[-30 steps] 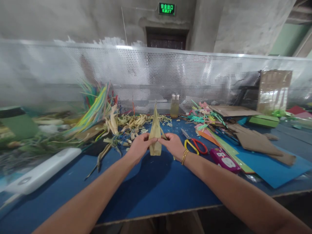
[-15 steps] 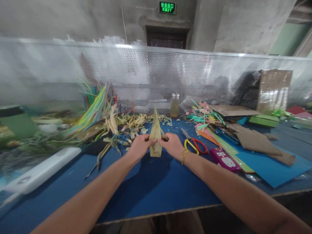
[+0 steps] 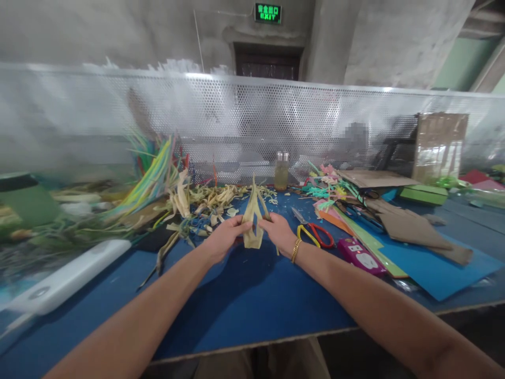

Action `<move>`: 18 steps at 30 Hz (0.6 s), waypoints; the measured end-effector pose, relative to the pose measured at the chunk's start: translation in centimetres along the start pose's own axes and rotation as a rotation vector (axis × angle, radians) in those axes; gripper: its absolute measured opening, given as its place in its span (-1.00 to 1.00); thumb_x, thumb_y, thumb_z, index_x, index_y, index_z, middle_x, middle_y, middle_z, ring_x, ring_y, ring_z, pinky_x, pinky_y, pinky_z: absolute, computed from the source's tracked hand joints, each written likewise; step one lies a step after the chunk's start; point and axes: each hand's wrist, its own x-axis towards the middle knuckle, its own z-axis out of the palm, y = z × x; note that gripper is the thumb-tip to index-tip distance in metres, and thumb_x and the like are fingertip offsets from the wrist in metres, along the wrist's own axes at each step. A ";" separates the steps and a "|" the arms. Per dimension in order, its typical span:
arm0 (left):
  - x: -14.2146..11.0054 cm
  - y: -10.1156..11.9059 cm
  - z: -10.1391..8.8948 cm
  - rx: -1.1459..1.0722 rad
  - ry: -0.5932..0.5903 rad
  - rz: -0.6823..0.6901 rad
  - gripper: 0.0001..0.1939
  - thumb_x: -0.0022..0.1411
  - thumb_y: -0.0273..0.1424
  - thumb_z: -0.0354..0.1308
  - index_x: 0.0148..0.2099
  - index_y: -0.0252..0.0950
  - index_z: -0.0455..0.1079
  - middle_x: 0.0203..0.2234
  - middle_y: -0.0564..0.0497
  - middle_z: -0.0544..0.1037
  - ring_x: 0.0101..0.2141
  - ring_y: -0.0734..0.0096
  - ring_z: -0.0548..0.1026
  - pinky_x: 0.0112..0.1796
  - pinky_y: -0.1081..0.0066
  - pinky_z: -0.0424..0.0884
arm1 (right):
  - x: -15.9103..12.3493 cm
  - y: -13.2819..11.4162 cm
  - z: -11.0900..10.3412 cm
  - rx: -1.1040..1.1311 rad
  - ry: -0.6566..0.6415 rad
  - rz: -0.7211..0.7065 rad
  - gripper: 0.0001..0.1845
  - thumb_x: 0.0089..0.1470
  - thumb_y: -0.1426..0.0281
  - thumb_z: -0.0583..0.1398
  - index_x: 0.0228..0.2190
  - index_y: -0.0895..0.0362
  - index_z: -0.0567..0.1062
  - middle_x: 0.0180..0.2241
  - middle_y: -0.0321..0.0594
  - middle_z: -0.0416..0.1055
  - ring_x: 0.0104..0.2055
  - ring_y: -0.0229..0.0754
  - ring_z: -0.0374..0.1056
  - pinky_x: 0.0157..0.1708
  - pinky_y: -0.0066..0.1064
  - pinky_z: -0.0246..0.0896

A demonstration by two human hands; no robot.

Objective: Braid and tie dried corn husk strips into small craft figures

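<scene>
A pale green-yellow corn husk (image 3: 252, 239) is held up above the blue table in the middle of the view, its pointed tip upward. My left hand (image 3: 225, 237) pinches the husk's left side between thumb and fingers. On the right side, my right hand (image 3: 279, 231), with a gold bracelet at the wrist, pinches a strip of the same husk. A narrow split shows between the two parts, which still meet toward the tip. Just right of my right hand lie scissors (image 3: 320, 236) with red and yellow handles.
Scraps of dried husk (image 3: 216, 199) and coloured stems (image 3: 155, 171) lie at the back left. A white power strip (image 3: 74, 276) is at the left. A bottle (image 3: 281, 173) stands at the back. Rightward lie a purple device (image 3: 361, 257), blue paper (image 3: 442, 271) and cardboard (image 3: 414, 229).
The husk, whole across its middle earlier, now has a split opened in it. My right hand has drawn a strip slightly away, and both hands have moved a little apart.
</scene>
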 end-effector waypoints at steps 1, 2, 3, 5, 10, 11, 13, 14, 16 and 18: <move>0.0 0.0 0.0 -0.023 -0.015 -0.017 -0.73 -0.01 -0.25 0.29 -0.30 -0.32 0.42 -0.46 0.00 0.51 -0.45 0.41 0.45 -0.33 0.39 0.38 | 0.0 0.1 0.2 0.065 -0.023 0.030 -0.84 -0.15 0.30 0.12 -0.56 0.15 0.37 -0.62 -0.40 0.20 -0.52 -0.33 0.08 -0.52 -0.49 -0.03; -0.1 -0.1 0.0 -0.042 -0.025 -0.027 -0.72 0.01 -0.23 0.28 -0.28 -0.32 0.42 -0.45 -0.01 0.51 -0.44 0.41 0.45 -0.33 0.40 0.38 | -0.1 0.1 0.3 0.123 -0.047 0.055 -0.85 -0.15 0.31 0.12 -0.53 0.15 0.38 -0.62 -0.40 0.20 -0.51 -0.33 0.09 -0.52 -0.50 -0.01; -0.1 -0.1 0.0 -0.050 -0.029 -0.030 -0.69 0.02 -0.22 0.27 -0.26 -0.32 0.42 -0.43 -0.02 0.51 -0.43 0.40 0.45 -0.34 0.40 0.38 | -0.2 0.1 0.4 0.174 -0.070 0.074 -0.86 -0.15 0.32 0.13 -0.52 0.14 0.38 -0.62 -0.41 0.21 -0.51 -0.33 0.10 -0.51 -0.50 0.00; -0.2 -0.2 0.3 -0.036 -0.024 -0.017 -0.65 0.02 -0.19 0.27 -0.20 -0.32 0.42 -0.38 -0.04 0.52 -0.41 0.38 0.46 -0.33 0.39 0.38 | -0.4 -0.1 0.4 0.263 -0.100 0.097 -0.87 -0.15 0.33 0.16 -0.51 0.14 0.36 -0.60 -0.40 0.24 -0.51 -0.33 0.13 -0.50 -0.50 0.04; -0.3 -0.3 1.0 -0.047 -0.001 -0.023 -0.69 0.06 -0.23 0.25 -0.19 -0.30 0.40 -0.39 -0.01 0.50 -0.41 0.41 0.44 -0.31 0.39 0.38 | -0.6 -0.8 0.2 0.485 -0.198 0.198 -0.82 -0.11 0.29 0.21 -0.50 0.12 0.32 -0.60 -0.39 0.29 -0.55 -0.31 0.20 -0.50 -0.47 0.13; -0.3 -0.3 1.0 -0.079 0.006 -0.033 -0.73 0.07 -0.25 0.24 -0.21 -0.29 0.40 -0.40 0.01 0.49 -0.42 0.42 0.43 -0.33 0.40 0.37 | -0.6 -0.9 0.2 0.527 -0.204 0.213 -0.82 -0.08 0.29 0.20 -0.50 0.12 0.31 -0.61 -0.38 0.29 -0.57 -0.31 0.20 -0.51 -0.46 0.15; -0.2 -0.3 0.9 -0.158 0.006 -0.043 -0.81 0.10 -0.30 0.22 -0.27 -0.29 0.38 -0.44 0.03 0.46 -0.44 0.45 0.42 -0.37 0.44 0.36 | -0.5 -1.1 0.2 0.586 -0.167 0.241 -0.85 -0.01 0.32 0.16 -0.48 0.12 0.30 -0.60 -0.38 0.31 -0.60 -0.33 0.20 -0.54 -0.46 0.17; -0.2 -0.1 0.8 -0.204 -0.002 -0.038 -0.84 0.12 -0.31 0.20 -0.30 -0.29 0.37 -0.46 0.04 0.44 -0.45 0.46 0.41 -0.39 0.45 0.36 | -0.4 -1.2 0.2 0.610 -0.126 0.264 -0.87 0.02 0.34 0.14 -0.47 0.12 0.30 -0.59 -0.37 0.32 -0.61 -0.33 0.21 -0.55 -0.46 0.19; -0.3 0.4 0.4 -0.310 -0.023 -0.009 -0.85 0.17 -0.34 0.14 -0.39 -0.31 0.32 -0.48 0.03 0.41 -0.45 0.47 0.40 -0.41 0.47 0.36 | 0.0 -1.2 -0.2 0.676 -0.032 0.327 -0.90 0.09 0.40 0.09 -0.45 0.12 0.27 -0.57 -0.35 0.35 -0.60 -0.33 0.26 -0.54 -0.45 0.23; -0.4 1.2 -0.2 -0.438 -0.048 0.023 -0.80 0.22 -0.38 0.06 -0.45 -0.32 0.27 -0.50 0.01 0.37 -0.46 0.47 0.39 -0.40 0.47 0.37 | 0.5 -1.2 -0.9 0.774 0.055 0.368 -0.88 0.15 0.43 0.02 -0.44 0.11 0.23 -0.55 -0.33 0.37 -0.55 -0.30 0.32 -0.50 -0.41 0.29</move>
